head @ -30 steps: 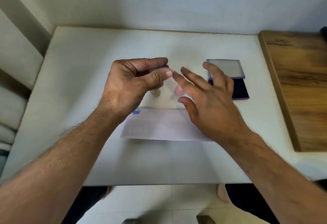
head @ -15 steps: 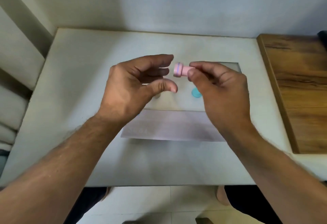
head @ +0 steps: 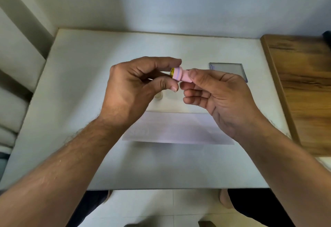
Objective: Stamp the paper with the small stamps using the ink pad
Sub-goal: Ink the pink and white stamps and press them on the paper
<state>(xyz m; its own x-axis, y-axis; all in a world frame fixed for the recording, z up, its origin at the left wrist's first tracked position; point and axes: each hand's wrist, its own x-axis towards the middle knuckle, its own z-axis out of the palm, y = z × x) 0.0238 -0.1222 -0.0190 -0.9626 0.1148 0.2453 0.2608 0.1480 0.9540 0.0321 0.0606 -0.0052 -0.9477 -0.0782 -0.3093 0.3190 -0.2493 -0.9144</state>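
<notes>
My right hand (head: 220, 97) pinches the pink stamp (head: 180, 74); my left hand (head: 136, 90) pinches its yellow end, hiding most of the ink pad (head: 231, 69) and another stamp (head: 158, 96).

Both forearms are bare right up to the near edge of the view, with no sleeve, watch, bracelet or ring anywhere on them. The left hand (head: 133, 90) and the right hand (head: 220, 99) have short, plain nails, and fine hair runs along the forearms, thickest near the left wrist. Below the table edge the person wears dark trousers (head: 254, 207) on both legs, and the feet at the bottom of the view are too blurred to make out.
</notes>
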